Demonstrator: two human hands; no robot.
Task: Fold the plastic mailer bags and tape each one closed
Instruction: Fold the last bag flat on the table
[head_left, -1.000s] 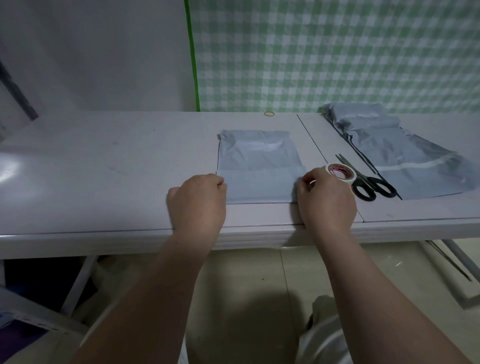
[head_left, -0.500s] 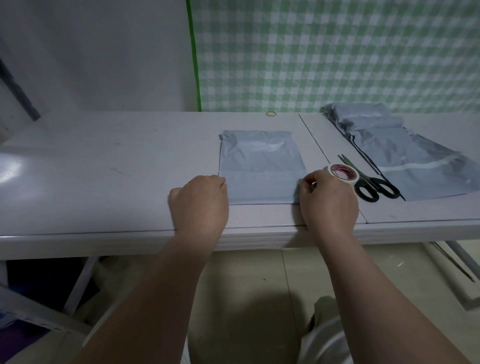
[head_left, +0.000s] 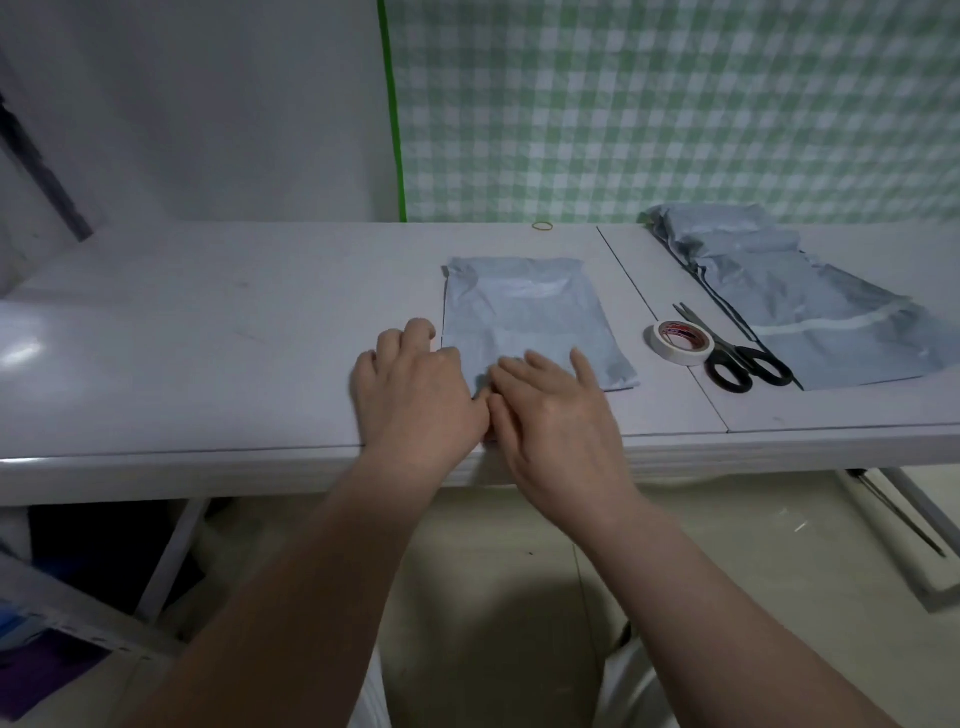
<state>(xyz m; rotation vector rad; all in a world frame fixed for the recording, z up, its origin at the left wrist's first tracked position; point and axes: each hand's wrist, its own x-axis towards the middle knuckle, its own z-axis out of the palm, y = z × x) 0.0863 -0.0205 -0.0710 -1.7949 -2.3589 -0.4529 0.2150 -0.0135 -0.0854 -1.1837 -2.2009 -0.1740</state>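
**Two hands meet on one grey mailer**

One flat, grey plastic mailer bag (head_left: 524, 317) lies on the white tabletop (head_left: 234, 338), midway along its near edge, with a crease running across its near part. The right hand (head_left: 558, 410) rests on the bag's near left portion, fingers straight and spread, palm down, grasping nothing. The left hand (head_left: 415, 395) sits just beside it, thumb against the right hand, at the bag's left edge. Its fingers are bent with the knuckles up, and I cannot tell whether they pinch the plastic or only rest there.

Toward the right end of the tabletop stands a white roll of tape (head_left: 679, 343), touching black-handled scissors (head_left: 748, 364). Past these lies a heap of more grey mailer bags (head_left: 810, 306), reaching the far right corner. A small yellow rubber band (head_left: 543, 226) lies at the far edge.
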